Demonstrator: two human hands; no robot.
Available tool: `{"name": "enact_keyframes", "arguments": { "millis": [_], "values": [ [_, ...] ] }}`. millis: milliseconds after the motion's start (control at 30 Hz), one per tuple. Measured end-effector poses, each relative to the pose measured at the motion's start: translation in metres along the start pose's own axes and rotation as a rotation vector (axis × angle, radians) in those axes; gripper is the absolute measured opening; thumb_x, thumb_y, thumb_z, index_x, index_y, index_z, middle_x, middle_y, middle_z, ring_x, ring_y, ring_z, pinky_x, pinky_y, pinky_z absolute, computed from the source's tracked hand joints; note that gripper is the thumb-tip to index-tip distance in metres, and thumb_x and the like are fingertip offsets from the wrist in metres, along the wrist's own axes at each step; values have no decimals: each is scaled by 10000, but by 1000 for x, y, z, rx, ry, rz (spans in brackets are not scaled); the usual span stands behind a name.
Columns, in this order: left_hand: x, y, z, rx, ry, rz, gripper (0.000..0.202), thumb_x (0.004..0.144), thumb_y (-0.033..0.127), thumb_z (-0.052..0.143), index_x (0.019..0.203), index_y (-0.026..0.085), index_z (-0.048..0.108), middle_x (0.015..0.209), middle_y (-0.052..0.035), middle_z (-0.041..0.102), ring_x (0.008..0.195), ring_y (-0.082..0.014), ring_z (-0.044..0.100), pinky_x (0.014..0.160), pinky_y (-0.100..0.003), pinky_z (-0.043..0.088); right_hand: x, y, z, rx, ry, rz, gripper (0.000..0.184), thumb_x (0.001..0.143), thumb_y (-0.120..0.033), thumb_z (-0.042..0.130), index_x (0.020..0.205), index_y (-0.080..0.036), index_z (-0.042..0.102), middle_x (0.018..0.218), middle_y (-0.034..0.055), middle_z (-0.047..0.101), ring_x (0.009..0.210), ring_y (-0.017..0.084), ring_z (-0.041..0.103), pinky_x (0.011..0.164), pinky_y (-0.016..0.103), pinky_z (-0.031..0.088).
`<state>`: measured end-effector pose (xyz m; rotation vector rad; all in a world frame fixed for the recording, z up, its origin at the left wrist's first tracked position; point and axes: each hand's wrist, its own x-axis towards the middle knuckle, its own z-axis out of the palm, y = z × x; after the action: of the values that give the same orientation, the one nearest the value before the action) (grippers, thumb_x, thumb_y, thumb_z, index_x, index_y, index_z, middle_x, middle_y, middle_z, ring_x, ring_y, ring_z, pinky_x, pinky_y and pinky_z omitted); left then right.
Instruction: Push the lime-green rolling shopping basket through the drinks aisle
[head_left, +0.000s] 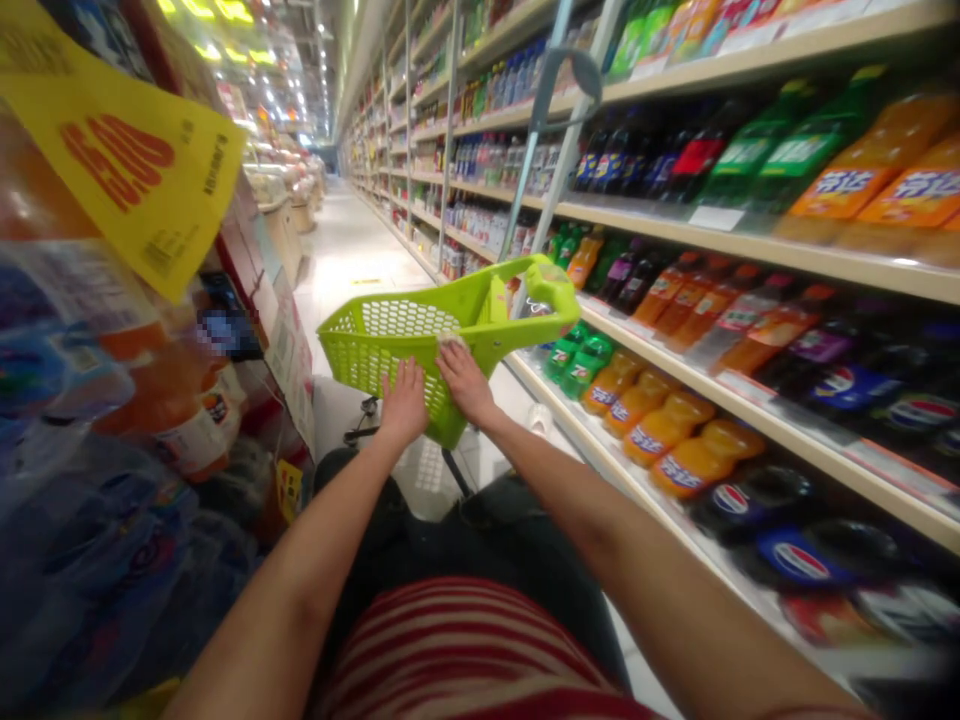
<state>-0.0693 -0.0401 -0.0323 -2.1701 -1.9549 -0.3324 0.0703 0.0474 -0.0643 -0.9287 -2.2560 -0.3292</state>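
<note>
A lime-green plastic shopping cart (375, 318) with perforated basket walls stands turned sideways in front of me, its handle end (559, 300) to the right. My left hand (406, 400) lies against the side of the basket with its fingers stretched out and nothing visible in it. Just to its right, my right hand (463, 380) presses a small pale, crumpled wipe (450, 338) against the cart's side with its fingertips. Part of the wipe is hidden under the fingers. Below the basket, dark cart legs and wheels (367, 410) show in part.
Along the right run shelves (750, 225) of drink bottles, with orange soda bottles (660, 430) on the lowest. At left, stacked wrapped bottles (90, 500) stand close under a yellow price sign (142, 160). A tiled aisle (345, 230) stretches ahead.
</note>
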Motion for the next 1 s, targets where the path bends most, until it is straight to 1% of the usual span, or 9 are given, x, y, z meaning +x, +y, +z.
{"name": "enact_keyframes", "arguments": {
  "millis": [100,200,367,433,500,633,767,900,1000],
  "values": [
    [3,-7,2,-3,-7,-15,675,750,179,401,1387,43,226,1496,-124,156,1377,-256,106,1092,-526,112,-15,-4,20,4,-104,66,374,870,-63,363,1196,-125,534,1365,126,431,1349,196,220,1088,451,269],
    [7,-14,12,-3,-42,-37,669,748,174,399,1384,42,239,1495,-127,157,1376,-257,113,1094,-518,119,-21,-7,29,45,-107,57,375,878,-73,349,1199,-146,528,1357,111,445,1349,182,220,1079,456,284],
    [13,-18,34,-6,-67,-34,677,737,172,393,1382,36,238,1493,-133,162,1376,-260,112,1088,-531,120,2,-8,18,56,2,22,416,885,-80,320,1262,-171,471,1410,72,375,1372,164,99,1107,442,225],
    [16,-19,40,-12,-73,-36,684,735,178,393,1383,30,233,1493,-136,159,1376,-263,110,1088,-531,119,11,-7,13,33,-13,39,420,882,-78,326,1271,-160,464,1417,74,363,1371,177,108,1113,433,211],
    [19,-19,44,-16,-71,-35,687,731,185,397,1381,29,238,1492,-139,162,1374,-266,115,1089,-529,118,12,-7,16,21,-73,56,410,877,-76,339,1259,-135,478,1404,95,380,1361,203,166,1106,442,222],
    [22,-22,53,-14,-80,-23,677,733,196,398,1372,24,257,1486,-152,180,1370,-279,130,1084,-537,132,-7,-11,37,63,-185,78,391,867,-73,364,1230,-118,502,1375,129,414,1336,219,253,1080,460,266],
    [25,-25,64,-15,-104,-31,687,725,194,407,1373,25,252,1483,-152,193,1368,-274,141,1086,-531,138,-17,-17,49,103,-191,90,398,867,-67,365,1242,-121,488,1379,136,407,1347,195,226,1086,447,256],
    [34,-31,70,-13,-98,-79,701,728,202,425,1379,33,230,1480,-156,202,1369,-265,142,1098,-508,118,5,-16,37,101,-91,51,412,897,-103,322,1282,-171,451,1414,77,368,1369,159,131,1118,416,187],
    [42,-35,74,-18,-89,-115,710,738,225,446,1378,24,214,1480,-174,188,1369,-274,138,1101,-510,98,22,-12,33,88,-72,53,418,914,-124,288,1305,-190,422,1422,54,356,1369,152,132,1124,415,168]
  ]
}}
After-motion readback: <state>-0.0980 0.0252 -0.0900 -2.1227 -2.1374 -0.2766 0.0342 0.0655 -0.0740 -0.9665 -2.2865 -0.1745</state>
